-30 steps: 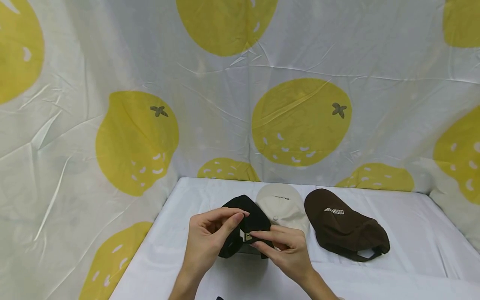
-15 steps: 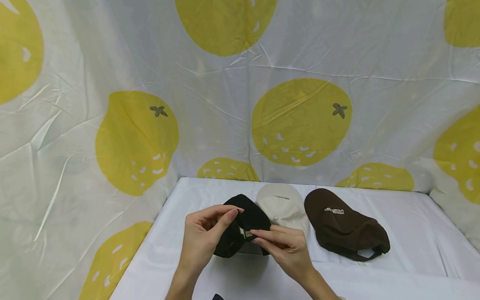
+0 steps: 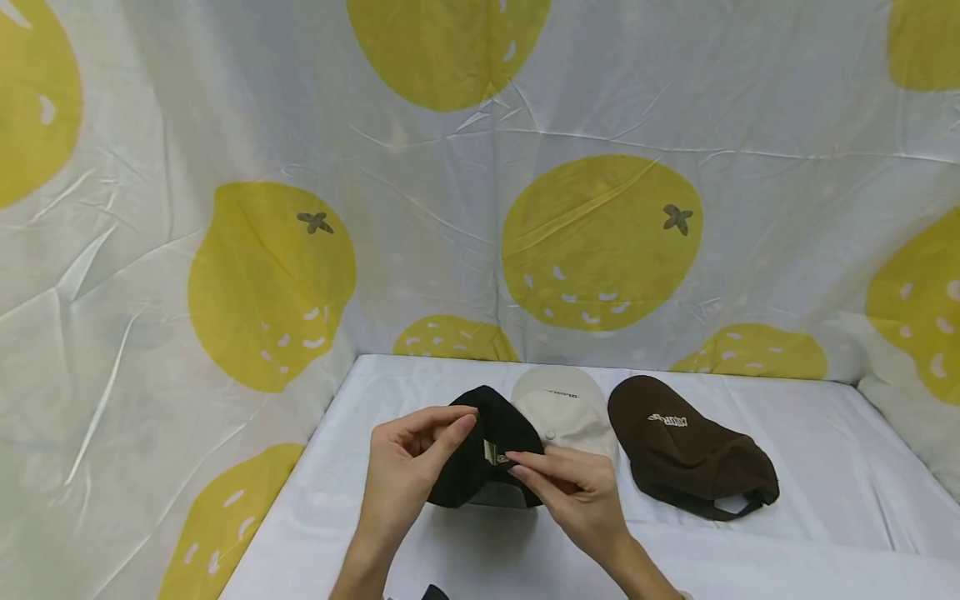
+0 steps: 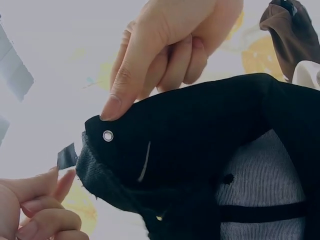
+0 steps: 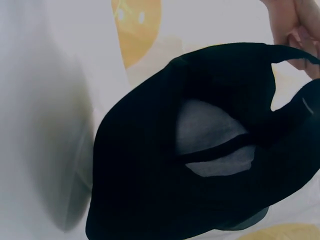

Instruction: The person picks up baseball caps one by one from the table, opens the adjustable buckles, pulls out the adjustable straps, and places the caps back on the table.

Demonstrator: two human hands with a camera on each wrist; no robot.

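A black baseball cap (image 3: 513, 425) is held up above the table, its back opening facing me. My left hand (image 3: 408, 462) pinches the cap's strap between thumb and forefinger. In the left wrist view, a short dark strap end (image 4: 67, 156) shows at those fingertips. My right hand (image 3: 577, 492) pinches the cap's back edge beside a pale metallic-looking piece (image 3: 491, 452), with its other fingers curled. A metal eyelet (image 4: 108, 136) shows near the right thumb in the left wrist view. The cap's lining (image 5: 210, 135) faces the right wrist camera.
A cream cap (image 3: 558, 408) lies behind the black one, partly covered by my right hand. To its right lies a brown cap (image 3: 690, 446) with pale lettering. Lemon-print fabric (image 3: 420, 208) hangs behind the white-covered table (image 3: 840, 467). A small dark object (image 3: 433, 592) peeks in at the bottom edge.
My left hand has shifted slightly left. The right fingertips have moved slightly up and right, and the black cap has turned a little. The cream and brown caps stay put.
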